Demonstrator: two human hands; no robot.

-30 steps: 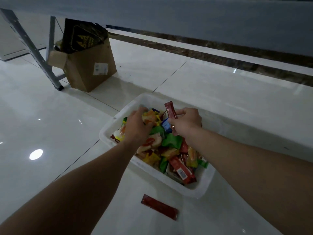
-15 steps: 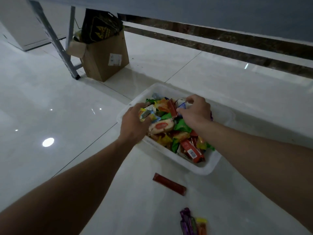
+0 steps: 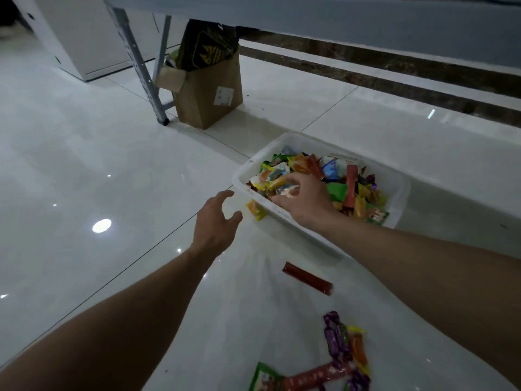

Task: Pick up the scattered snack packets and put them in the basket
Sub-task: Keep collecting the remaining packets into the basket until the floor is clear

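A white plastic basket (image 3: pixel 394 176) sits on the tiled floor, heaped with colourful snack packets (image 3: pixel 335 182). My right hand (image 3: pixel 306 200) lies over its near-left rim, fingers spread loosely on the packets inside and holding nothing. My left hand (image 3: pixel 215 221) hovers just left of the basket, fingers open and empty. A yellow-orange packet (image 3: pixel 256 210) lies on the floor against the basket's near-left wall, close to my left fingertips. A long red packet (image 3: pixel 307 277) lies in front of the basket. Several more packets (image 3: pixel 341 351) are scattered at the bottom of the view.
A brown cardboard box (image 3: pixel 208 94) with a dark bag in it stands behind the basket to the left. Grey metal legs (image 3: pixel 138 63) rise beside it. A white cabinet (image 3: pixel 81 38) is at the far left, and a grey wall with a dark strip runs along the back.
My left hand has come out of the basket and now hovers empty to its left. My right hand has let go of the red packet and slid to the near-left rim. The view dropped lower.
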